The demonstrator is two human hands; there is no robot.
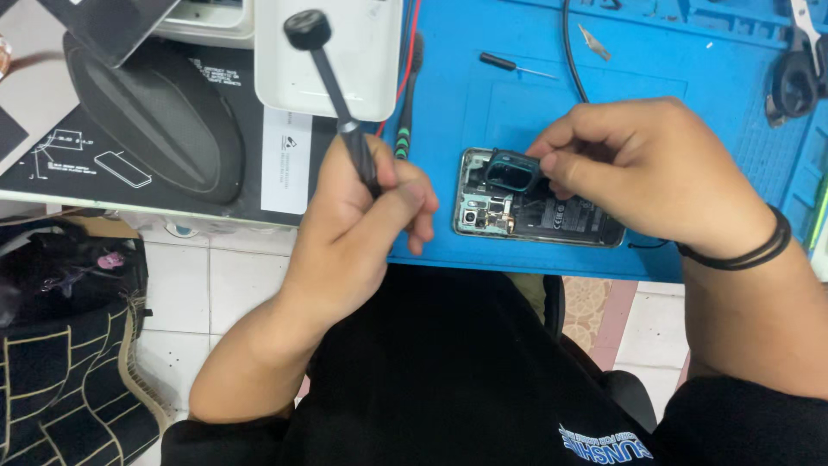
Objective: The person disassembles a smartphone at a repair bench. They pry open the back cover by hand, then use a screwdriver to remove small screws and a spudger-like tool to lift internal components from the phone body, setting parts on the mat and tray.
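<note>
Far left: black oval pad point(155, 116) on a dark printed sheet, white tray point(366, 60) beside it. Left hand point(366, 224) fingers clamped on a screwdriver point(336, 95), shaft tilted up and away, tip hidden in the fist. Opened phone point(535, 211) lies flat on the blue mat point(483, 103), near its front edge. Right hand point(655, 177) fingertips pinch a teal camera frame point(511, 171) over the phone's upper left corner. Scissors point(798, 78) far right.

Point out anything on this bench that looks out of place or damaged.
The phone lies with its back off, insides bare; the right hand lifts a dark camera frame off it. The left hand holds a screwdriver upright. Nothing spilled.
</note>
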